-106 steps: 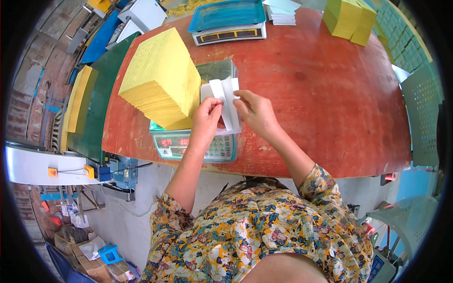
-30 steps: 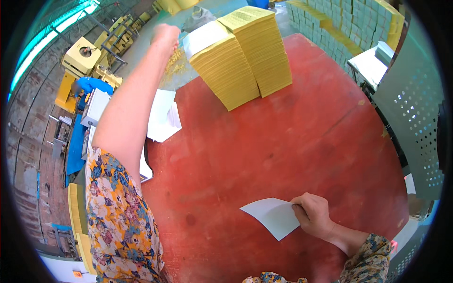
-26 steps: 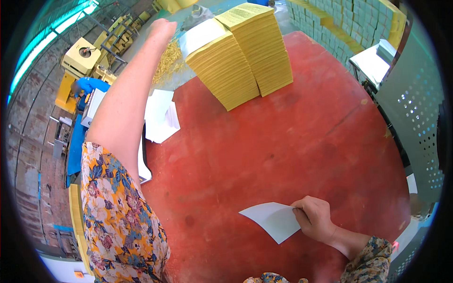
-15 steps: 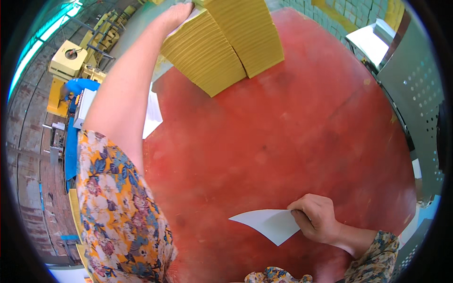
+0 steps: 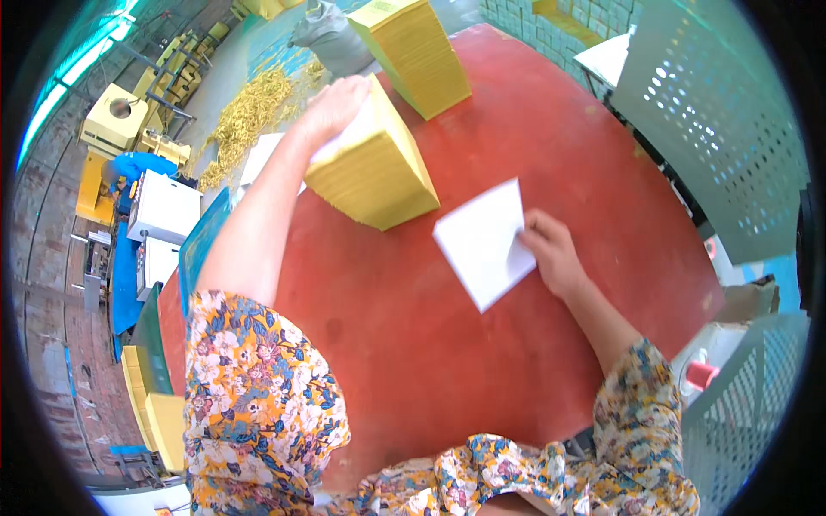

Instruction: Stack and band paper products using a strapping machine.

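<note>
On the red tabletop (image 5: 370, 378) stands a tall stack of yellow-edged paper (image 5: 374, 181) with a pale top. My left hand (image 5: 340, 107) lies over its top, fingers curled toward the far edge; the fingertips are partly hidden. A second yellow stack (image 5: 422, 64) stands behind it, a little to the right, with a gap between the two. My right hand (image 5: 551, 254) pinches a square white sheet of paper (image 5: 483, 245) by its right edge, thumb and fingers closed on it. The sheet is held tilted over the table, right of the near stack.
A grey sack (image 5: 331, 39) and a heap of yellow paper scraps (image 5: 254, 112) lie beyond the table. White sheets (image 5: 260, 159) sit at its left edge. White machine boxes (image 5: 165, 206) and a person in blue (image 5: 142, 163) are at left. A perforated grey panel (image 5: 710, 129) borders the right.
My left hand and the near stack have come closer, leaving a gap to the other stack. My right hand has raised the white sheet away from my body, and its face now shows more fully.
</note>
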Demonstrator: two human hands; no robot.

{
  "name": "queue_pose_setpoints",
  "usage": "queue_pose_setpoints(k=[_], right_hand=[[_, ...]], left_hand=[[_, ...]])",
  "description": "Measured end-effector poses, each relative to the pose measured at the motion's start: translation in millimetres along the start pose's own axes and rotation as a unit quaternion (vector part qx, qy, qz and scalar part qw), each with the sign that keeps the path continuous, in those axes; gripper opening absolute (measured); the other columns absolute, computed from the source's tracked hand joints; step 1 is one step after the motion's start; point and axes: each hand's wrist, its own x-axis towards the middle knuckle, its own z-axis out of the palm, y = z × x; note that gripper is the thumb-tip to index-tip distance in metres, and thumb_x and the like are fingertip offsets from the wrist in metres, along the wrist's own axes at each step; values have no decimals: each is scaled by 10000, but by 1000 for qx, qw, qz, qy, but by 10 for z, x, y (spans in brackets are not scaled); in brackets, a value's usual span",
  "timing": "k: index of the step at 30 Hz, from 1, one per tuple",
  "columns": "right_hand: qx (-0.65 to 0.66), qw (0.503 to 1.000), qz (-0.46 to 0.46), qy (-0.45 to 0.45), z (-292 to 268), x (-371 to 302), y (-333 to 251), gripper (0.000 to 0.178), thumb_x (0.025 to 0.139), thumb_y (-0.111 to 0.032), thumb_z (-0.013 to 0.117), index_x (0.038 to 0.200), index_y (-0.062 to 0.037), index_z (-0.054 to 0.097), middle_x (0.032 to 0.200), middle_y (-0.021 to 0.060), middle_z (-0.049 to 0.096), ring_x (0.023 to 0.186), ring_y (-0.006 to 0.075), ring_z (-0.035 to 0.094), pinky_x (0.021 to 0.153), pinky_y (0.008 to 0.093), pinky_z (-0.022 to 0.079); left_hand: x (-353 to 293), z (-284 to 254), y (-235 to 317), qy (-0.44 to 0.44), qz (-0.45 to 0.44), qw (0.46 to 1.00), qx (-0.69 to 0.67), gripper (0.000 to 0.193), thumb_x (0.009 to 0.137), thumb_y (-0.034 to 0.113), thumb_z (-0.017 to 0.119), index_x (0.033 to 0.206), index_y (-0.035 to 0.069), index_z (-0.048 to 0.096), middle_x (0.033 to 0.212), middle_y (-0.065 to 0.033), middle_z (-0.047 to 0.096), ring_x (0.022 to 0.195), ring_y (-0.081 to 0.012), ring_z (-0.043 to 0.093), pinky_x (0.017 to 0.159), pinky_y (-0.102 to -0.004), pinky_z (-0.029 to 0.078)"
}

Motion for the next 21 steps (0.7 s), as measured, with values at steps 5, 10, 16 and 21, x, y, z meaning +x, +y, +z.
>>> queue_pose_setpoints(k=[5,10,16,21], right_hand=[[286,953,-16,100,-112,1045,205,98,974,-112,514,968,-37,576,910,24,630,814,107,586,719,285,479],[383,913,103,92,-252,1164,11,85,974,-116,506,1007,-54,554,880,30,605,780,142,582,702,306,484],[519,853,50,-30,-317,805,-503,101,930,-180,581,982,-122,517,787,0,487,702,148,484,599,281,370],[492,869,-45,-42,259,154,-609,141,940,-204,592,1014,-90,551,946,64,608,732,148,527,611,292,412]], left_hand=[[-498,13,574,81,87,991,59,451,994,375,389,1292,68,531,1263,-160,589,1219,-333,513,1058,-511,329],[-441,-65,1274,64,93,992,55,472,995,320,441,1346,7,489,1305,-165,551,1262,-317,469,1129,-489,262],[-189,-197,1668,95,143,984,39,513,986,339,459,1368,-3,471,1374,-168,516,1311,-309,440,1122,-542,253],[-560,-390,1332,184,150,969,-72,536,967,312,542,1377,-25,470,1387,-221,504,1337,-321,437,1118,-422,318]])
